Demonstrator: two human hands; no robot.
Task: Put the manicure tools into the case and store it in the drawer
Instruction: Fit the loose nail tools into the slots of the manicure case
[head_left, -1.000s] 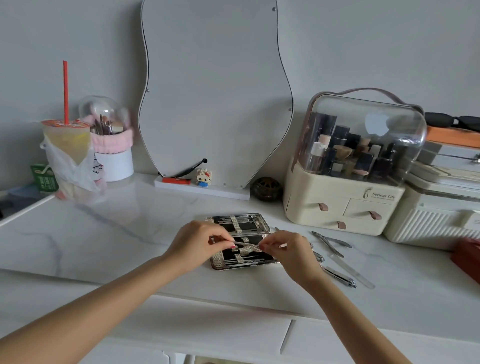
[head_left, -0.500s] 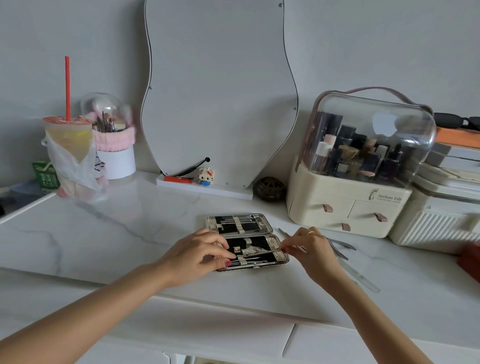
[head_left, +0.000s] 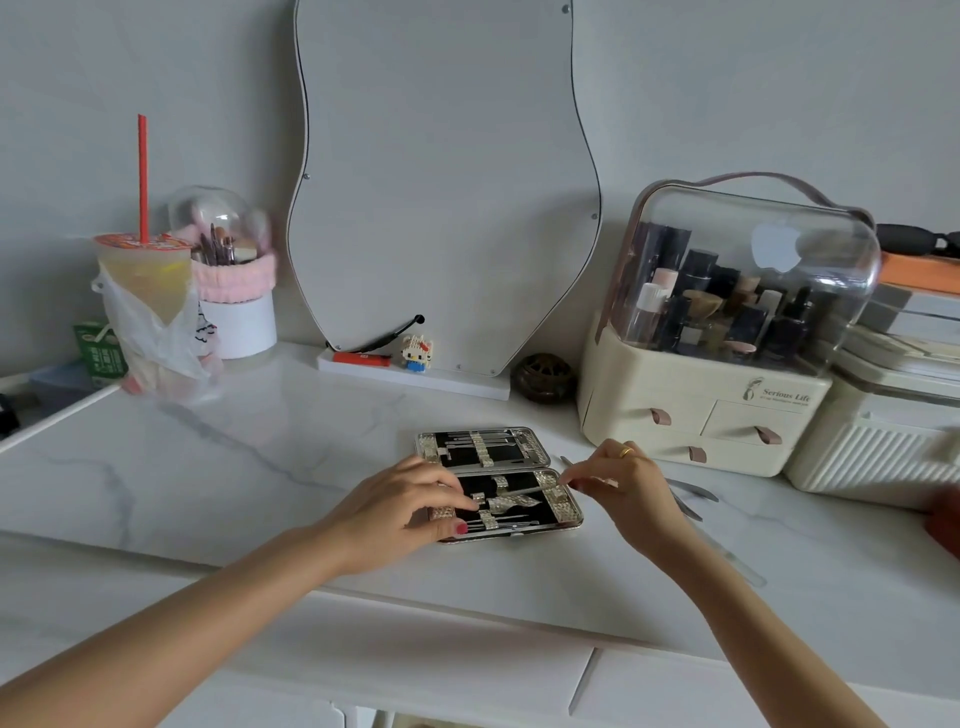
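1. Now lowered from 1.0 s ago: thin tool (head_left: 524, 490) angled into open case (head_left: 566, 512), mid-table.
2. Right hand (head_left: 621, 488) fingertips pinched on tool's 3 o'clock end.
3. Left hand (head_left: 400, 509) pressing case's 9 o'clock edge, fingers spread.

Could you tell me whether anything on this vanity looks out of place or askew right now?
Nothing is spilled or damaged. The open manicure case lies flat, but a few metal tools lie loose on the countertop beyond the right hand, outside the case.
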